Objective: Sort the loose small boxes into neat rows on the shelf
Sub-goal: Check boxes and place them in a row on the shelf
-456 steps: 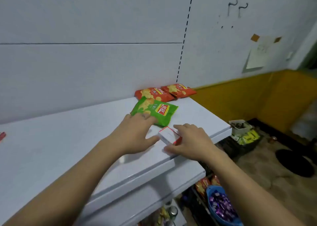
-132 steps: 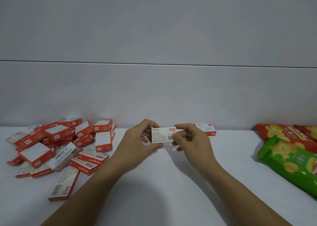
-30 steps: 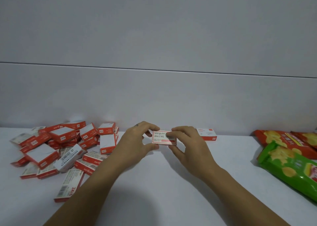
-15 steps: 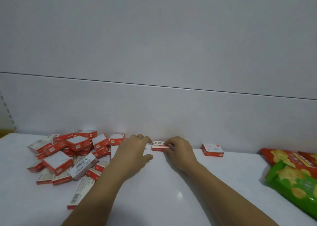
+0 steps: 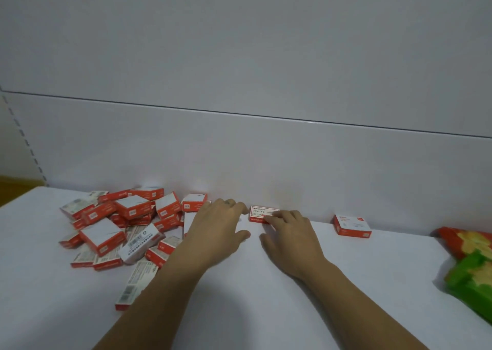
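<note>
A small red-and-white box (image 5: 261, 213) lies flat on the white shelf (image 5: 266, 301), close to the back panel. My right hand (image 5: 291, 234) rests its fingertips on the box's right end, with the thumb spread away from it. Just left of the box, my left hand (image 5: 218, 230) is open and holds nothing; a narrow gap separates its fingertips from the box. A second box (image 5: 351, 225) of the same kind sits by the back panel further right. A loose pile of several such boxes (image 5: 119, 224) covers the shelf's left side, partly behind my left forearm.
A red snack bag (image 5: 468, 240) and a green snack bag (image 5: 474, 280) lie at the shelf's right edge. The white back panel (image 5: 239, 150) rises straight behind the boxes. One box (image 5: 135, 283) lies apart, at the front of the pile.
Both hands carried the box from the air down to the shelf by the back panel. My left hand has let go of it; my right fingertips stay on it.
</note>
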The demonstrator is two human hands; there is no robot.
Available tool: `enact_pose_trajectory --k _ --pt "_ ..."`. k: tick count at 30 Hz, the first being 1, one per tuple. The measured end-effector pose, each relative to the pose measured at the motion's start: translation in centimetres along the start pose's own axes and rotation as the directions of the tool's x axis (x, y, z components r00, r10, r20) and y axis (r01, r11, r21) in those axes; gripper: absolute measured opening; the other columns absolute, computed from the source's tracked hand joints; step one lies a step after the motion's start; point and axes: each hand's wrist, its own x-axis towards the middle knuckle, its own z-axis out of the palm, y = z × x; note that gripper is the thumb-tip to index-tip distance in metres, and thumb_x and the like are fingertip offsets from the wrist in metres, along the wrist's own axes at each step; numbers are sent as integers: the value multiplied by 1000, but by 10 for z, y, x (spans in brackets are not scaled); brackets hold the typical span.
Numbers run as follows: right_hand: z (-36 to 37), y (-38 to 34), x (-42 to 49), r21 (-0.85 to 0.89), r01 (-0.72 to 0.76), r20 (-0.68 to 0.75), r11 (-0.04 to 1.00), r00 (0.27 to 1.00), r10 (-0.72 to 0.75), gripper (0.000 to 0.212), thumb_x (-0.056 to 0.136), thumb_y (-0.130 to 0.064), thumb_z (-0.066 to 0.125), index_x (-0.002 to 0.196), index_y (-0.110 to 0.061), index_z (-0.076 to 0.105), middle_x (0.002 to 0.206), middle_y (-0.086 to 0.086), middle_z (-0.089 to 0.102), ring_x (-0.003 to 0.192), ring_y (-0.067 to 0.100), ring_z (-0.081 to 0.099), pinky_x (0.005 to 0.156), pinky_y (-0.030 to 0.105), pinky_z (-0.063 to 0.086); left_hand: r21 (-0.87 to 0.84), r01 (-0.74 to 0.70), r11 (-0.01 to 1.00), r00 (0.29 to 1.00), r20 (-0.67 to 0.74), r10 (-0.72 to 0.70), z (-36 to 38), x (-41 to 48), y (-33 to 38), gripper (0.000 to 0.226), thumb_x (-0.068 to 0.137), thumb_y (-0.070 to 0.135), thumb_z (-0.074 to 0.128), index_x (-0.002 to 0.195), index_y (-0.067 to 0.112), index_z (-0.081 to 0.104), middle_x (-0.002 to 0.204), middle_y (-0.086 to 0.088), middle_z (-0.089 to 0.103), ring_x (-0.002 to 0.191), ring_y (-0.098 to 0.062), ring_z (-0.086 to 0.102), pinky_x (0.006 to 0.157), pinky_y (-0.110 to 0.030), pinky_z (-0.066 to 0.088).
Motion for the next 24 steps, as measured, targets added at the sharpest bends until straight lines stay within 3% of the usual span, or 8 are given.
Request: enact_pose_trajectory --k 6,11,15,19,24 --pt "1 0 2 1 2 19 1000 1000 -2 45 95 -42 44 137 -26 47 140 -5 47 122 18 44 101 30 35 72 78 994 994 -81 -72 -3 3 -5 41 92 47 53 129 30 49 133 7 52 122 -15 44 104 -34 30" --pt "6 1 2 38 -1 -53 999 999 3 42 87 -38 54 126 -20 58 130 4 56 117 26 51 98 35 39 185 319 930 929 -258 -267 -12 9 -25 40 92 48 46 124 24 51 124 -1 55 114 -21 46 93 -38 33" --pt "10 -3 3 115 52 -147 992 989 -34 38 81 -35 59 116 -20 64 118 3 62 106 25 58 91 34 43 273 467 841 881 -225 -416 -8 8 -41 52 91 58 37 128 23 48 131 -6 52 122 -29 41 99 -48 29" --pt "11 -7 1 156 117 -147 981 985 -94 36 83 -35 57 116 -22 64 120 -2 61 110 19 55 92 27 37 349 483 803 876 -179 -448 2 9 -49 57 90 65 27 123 29 56 133 -3 54 132 -32 34 109 -65 10" --pt "12 -6 1 174 146 -150 974 981 -120 37 84 -36 54 117 -21 64 121 -3 60 110 18 55 94 25 36 329 474 817 881 -191 -433 6 12 -48 49 90 64 33 121 35 58 123 1 63 131 -28 37 110 -65 1"
